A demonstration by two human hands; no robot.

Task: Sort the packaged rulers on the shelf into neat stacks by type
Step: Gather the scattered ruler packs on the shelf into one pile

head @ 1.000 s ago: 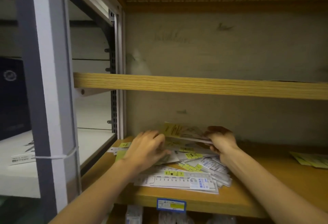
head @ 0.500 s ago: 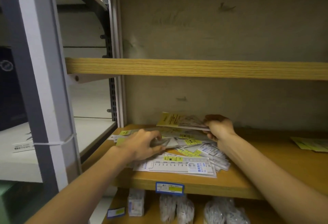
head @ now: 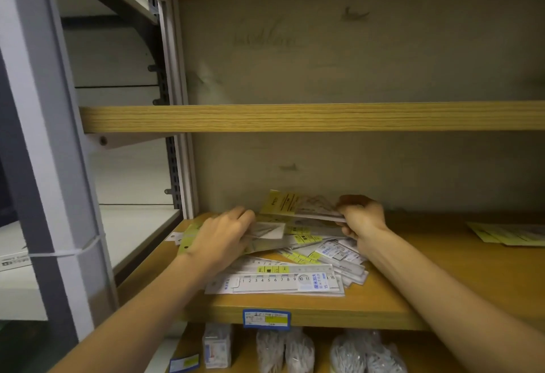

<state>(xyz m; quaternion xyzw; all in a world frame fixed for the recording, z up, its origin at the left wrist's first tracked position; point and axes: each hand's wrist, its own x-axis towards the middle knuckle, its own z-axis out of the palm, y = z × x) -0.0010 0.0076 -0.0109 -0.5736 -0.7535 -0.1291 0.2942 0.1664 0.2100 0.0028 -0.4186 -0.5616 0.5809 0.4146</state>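
Both hands barely moved: right hand [head: 361, 217] grips yellow packets [head: 298, 206], left hand [head: 221, 238] presses pile [head: 295, 272].

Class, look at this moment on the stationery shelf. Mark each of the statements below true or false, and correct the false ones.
1. The right hand holds yellow-headed packets lifted above the pile. True.
2. The left hand hangs idle off the shelf. False: it rests on the loose pile of packaged rulers.
3. A white ruler packet printed with numbers lies at the front of the pile. True.
4. The rulers are already sorted into neat stacks. False: they lie crisscrossed in one heap.
5. The blue-framed price tag is fixed to the upper shelf board. False: it sits on the front edge of the shelf that bears the rulers.
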